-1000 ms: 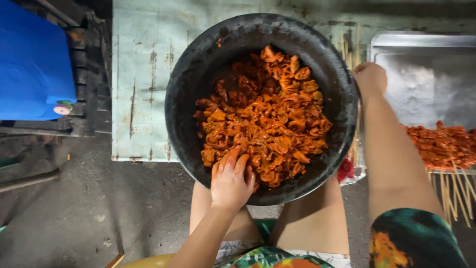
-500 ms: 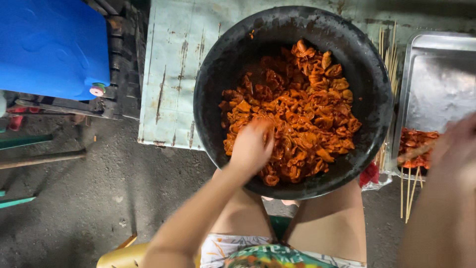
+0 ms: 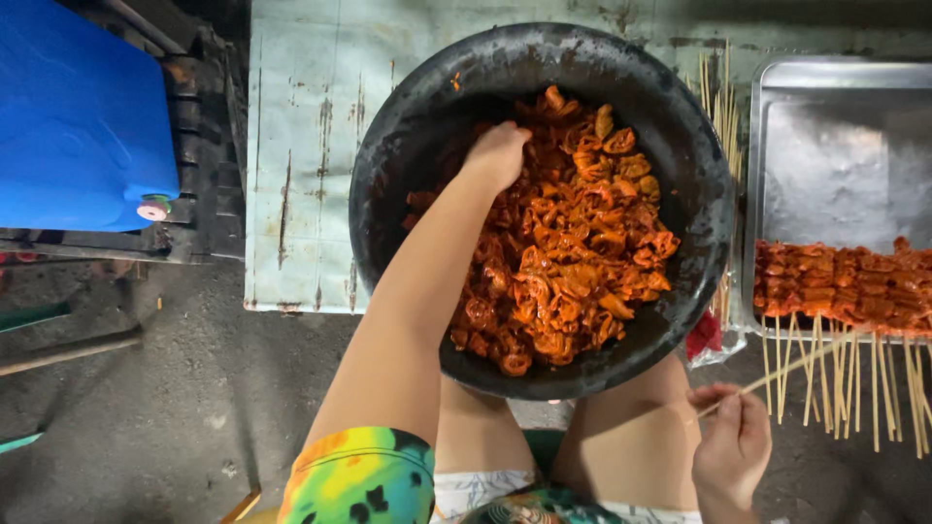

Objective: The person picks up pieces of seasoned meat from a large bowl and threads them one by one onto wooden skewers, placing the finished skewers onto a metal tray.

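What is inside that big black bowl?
The bowl holds a heap of orange-red marinated meat pieces. The left hand reaches into the heap at its far side. The bowl's bottom under the meat is covered, so it cannot be seen.

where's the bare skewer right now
In the head view it is at lower right, pinched in the right hand: the skewer slants up toward the metal tray, right of the black bowl.

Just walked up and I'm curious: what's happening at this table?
A seated person is working over a big black bowl of orange marinated meat pieces. Their left hand reaches into the meat at the far side of the bowl, while their right hand pinches a bare bamboo skewer. To the right, a metal tray holds a row of filled skewers.
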